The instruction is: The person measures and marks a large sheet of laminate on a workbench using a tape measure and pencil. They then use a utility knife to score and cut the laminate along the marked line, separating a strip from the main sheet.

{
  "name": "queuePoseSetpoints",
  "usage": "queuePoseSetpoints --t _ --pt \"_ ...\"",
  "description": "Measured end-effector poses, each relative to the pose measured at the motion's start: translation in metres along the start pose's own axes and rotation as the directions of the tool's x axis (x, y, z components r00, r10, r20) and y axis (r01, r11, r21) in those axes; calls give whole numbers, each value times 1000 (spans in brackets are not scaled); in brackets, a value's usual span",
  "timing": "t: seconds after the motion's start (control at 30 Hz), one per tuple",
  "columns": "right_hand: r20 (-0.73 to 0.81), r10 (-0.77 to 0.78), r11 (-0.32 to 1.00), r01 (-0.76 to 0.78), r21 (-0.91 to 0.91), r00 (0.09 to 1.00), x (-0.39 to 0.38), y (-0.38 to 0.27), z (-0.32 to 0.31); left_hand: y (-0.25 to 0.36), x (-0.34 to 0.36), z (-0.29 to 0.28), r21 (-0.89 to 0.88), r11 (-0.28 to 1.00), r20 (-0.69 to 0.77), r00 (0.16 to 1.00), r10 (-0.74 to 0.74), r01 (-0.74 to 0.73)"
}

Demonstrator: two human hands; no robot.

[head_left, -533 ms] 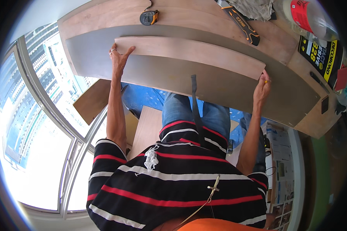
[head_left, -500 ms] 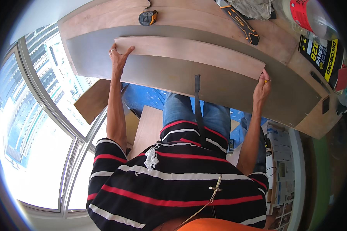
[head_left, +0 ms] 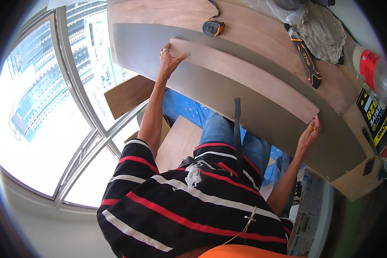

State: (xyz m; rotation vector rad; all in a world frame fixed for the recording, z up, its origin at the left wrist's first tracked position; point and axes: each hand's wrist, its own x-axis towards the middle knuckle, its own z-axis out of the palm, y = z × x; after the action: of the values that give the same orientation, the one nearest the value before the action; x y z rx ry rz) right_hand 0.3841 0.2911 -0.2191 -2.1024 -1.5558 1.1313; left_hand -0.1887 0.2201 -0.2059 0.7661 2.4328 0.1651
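A long, narrow strip of pale plywood (head_left: pixel 249 79) lies over a wide grey-faced board (head_left: pixel 219 93). My left hand (head_left: pixel 170 63) is closed on the strip's left end, the thumb on its upper face and the fingers at the end's edge. At the other end, my right hand (head_left: pixel 309 133) grips the corner, its fingertips partly hidden by the wood. Beyond the strip sits a black and orange tape measure (head_left: pixel 213 28). Farther right rests a black and orange handsaw (head_left: pixel 305 60), its blade mostly hidden.
A crumpled cloth (head_left: pixel 322 32) and a clear plastic container with a red label (head_left: pixel 369 69) stand at the far right. Near them are a black and yellow can (head_left: pixel 371 118) and a dark phone-like object (head_left: pixel 368 167). Window frames (head_left: pixel 79 92) rise at my left; a brown panel (head_left: pixel 129 96) leans there.
My view has turned, so the board, strip and tools appear shifted right and more slanted. Both hands keep their hold on the strip's ends.
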Motion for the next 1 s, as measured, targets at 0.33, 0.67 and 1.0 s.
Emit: queuePoseSetpoints --t 0.33,0.67,1.0 --pt "18 -19 999 19 -38 1000 1 7 3 4 8 2 33 999 -15 999 36 -36" --pt "42 12 998 -10 -57 999 0 -3 1 4 11 3 71 997 -13 1000 3 -2" --pt "-13 -10 997 9 -77 1000 -1 10 1 14 8 1 83 997 -23 1000 -11 12"
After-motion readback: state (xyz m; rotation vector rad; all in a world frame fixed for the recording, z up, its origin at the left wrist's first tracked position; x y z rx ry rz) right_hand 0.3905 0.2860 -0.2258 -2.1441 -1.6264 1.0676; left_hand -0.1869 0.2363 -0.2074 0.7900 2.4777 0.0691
